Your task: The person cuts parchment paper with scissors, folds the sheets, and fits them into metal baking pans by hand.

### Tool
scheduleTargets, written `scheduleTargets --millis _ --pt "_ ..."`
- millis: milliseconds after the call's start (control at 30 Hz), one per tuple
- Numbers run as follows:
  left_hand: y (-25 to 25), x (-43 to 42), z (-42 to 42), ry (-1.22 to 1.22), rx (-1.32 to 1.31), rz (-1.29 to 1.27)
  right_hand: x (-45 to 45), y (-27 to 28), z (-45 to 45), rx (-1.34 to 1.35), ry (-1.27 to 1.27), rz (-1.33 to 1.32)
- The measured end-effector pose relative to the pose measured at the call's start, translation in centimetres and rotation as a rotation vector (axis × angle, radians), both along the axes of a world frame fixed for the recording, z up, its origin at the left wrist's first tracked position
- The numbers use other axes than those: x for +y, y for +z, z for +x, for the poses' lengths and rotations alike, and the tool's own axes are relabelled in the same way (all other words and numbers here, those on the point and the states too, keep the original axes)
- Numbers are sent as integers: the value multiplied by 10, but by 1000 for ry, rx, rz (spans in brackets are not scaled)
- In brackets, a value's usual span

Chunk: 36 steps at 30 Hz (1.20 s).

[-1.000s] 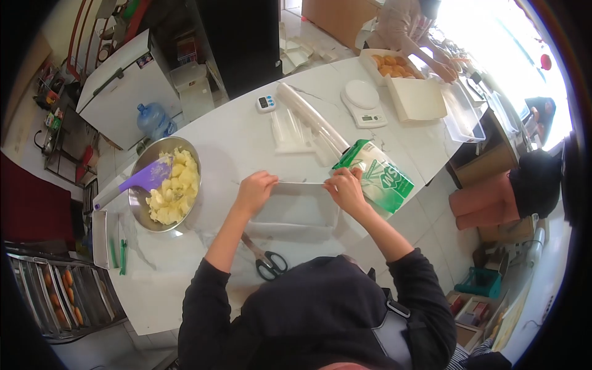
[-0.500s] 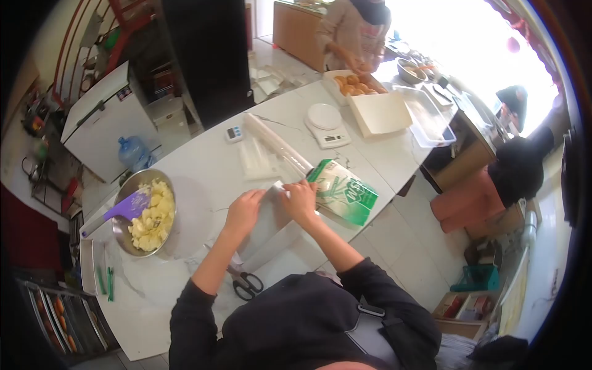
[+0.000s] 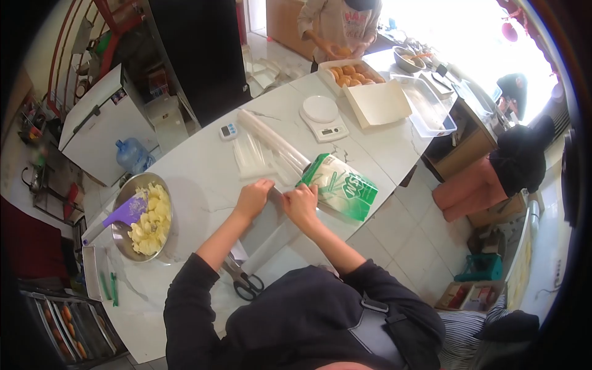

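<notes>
Both hands grip the top edge of a clear plastic sheet or bag (image 3: 262, 231) that hangs down over the marble table (image 3: 197, 179). My left hand (image 3: 254, 196) pinches it on the left, my right hand (image 3: 300, 202) a short way to the right. The right hand is beside a green and white packet (image 3: 345, 185). Black-handled scissors (image 3: 248, 286) lie near my body, partly under the plastic. Behind the hands are a clear plastic roll (image 3: 274, 140) and some flat clear bags (image 3: 250, 157).
On the left, a steel bowl (image 3: 121, 237) holds yellow cream and a purple spatula (image 3: 128, 211). Farther back are a timer (image 3: 228, 131), a scale (image 3: 324, 117), a box of buns (image 3: 350, 75) and a plastic tub (image 3: 425, 111). A co-worker (image 3: 345, 31) holds a bun behind the box; another person (image 3: 493, 172) stands right.
My hands have come closer together along the plastic's edge, and its sheet now slants. The view has shifted. The co-worker, earlier reaching right of the box, now stands behind it.
</notes>
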State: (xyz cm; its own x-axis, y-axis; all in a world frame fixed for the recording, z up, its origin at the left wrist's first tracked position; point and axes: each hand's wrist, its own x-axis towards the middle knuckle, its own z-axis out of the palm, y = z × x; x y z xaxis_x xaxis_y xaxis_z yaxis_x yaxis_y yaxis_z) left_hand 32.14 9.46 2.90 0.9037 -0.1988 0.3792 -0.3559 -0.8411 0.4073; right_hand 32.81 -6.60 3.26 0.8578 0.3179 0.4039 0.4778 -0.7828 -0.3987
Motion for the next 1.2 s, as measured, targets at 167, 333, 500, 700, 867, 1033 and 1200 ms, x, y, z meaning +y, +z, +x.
scheduleTargets --millis 167,333,500,700,867,1033,1200 --pt "2 3 1 52 -2 -11 -19 2 -13 44 -40 36" --pt "5 -1 -2 54 -41 -17 -31 1 -19 77 -71 79" --pt "10 0 1 78 -1 16 -30 8 -20 192 -89 55" --pt "55 -51 -66 153 36 140 -43 13 -31 52 162 220" --pt "52 -59 -114 156 572 170 -44 26 -33 205 744 70" --pt "16 -54 -126 349 526 73 -18 14 -26 291 809 -434" --pt "3 -51 -132 436 470 117 -7 11 -19 212 841 -507"
